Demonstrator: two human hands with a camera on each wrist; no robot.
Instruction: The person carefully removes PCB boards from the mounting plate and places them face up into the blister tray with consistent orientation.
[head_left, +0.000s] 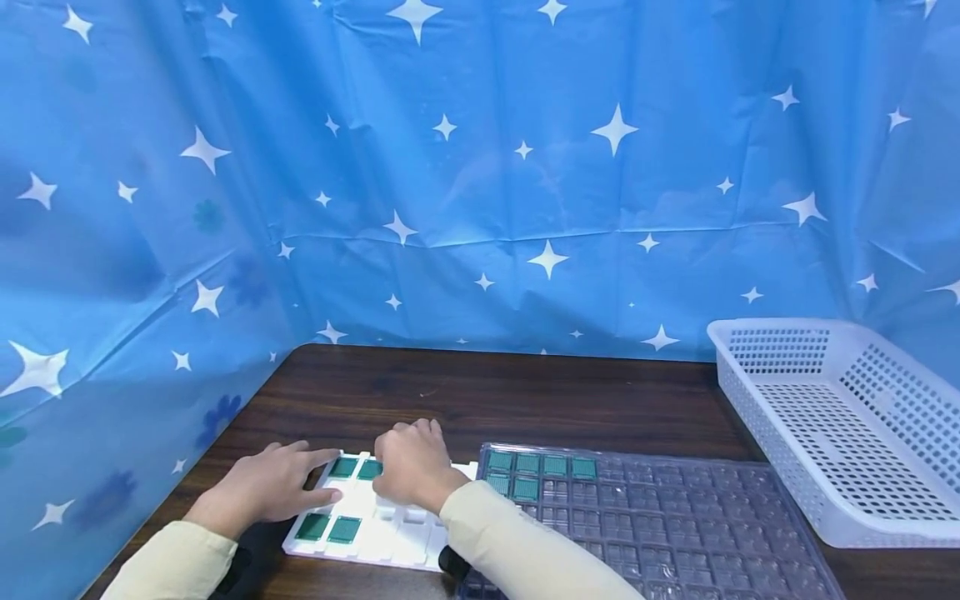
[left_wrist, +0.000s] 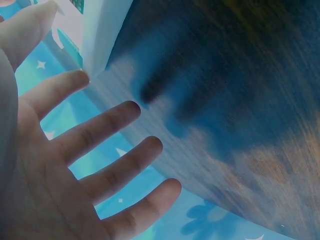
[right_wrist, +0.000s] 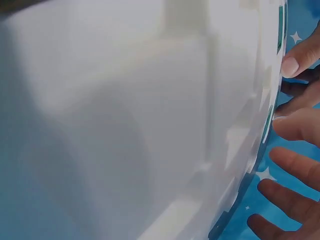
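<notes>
Spread flat and low on the table, a white tray [head_left: 367, 500] has shallow square recesses. Several green chip-like squares [head_left: 344, 528] sit in it, at its left end and top row. My left hand [head_left: 258, 487] reaches over the tray's left edge, thumb and index finger at the rim, fingers straight and apart in the left wrist view. Bent over the tray's upper middle, my right hand [head_left: 412, 467] is close beside a green square [head_left: 370, 469] and covers part of the tray. In the right wrist view its fingertips [right_wrist: 287, 197] show at the right edge; what they hold cannot be told.
Right of the white tray lies a clear plastic tray [head_left: 660, 508] with a grid of pockets, several green squares [head_left: 555, 466] in its upper left. A white perforated basket [head_left: 772, 433] stands at the far right. Blue star-patterned curtain [head_left: 480, 167] hangs behind the dark wooden table [head_left: 450, 383].
</notes>
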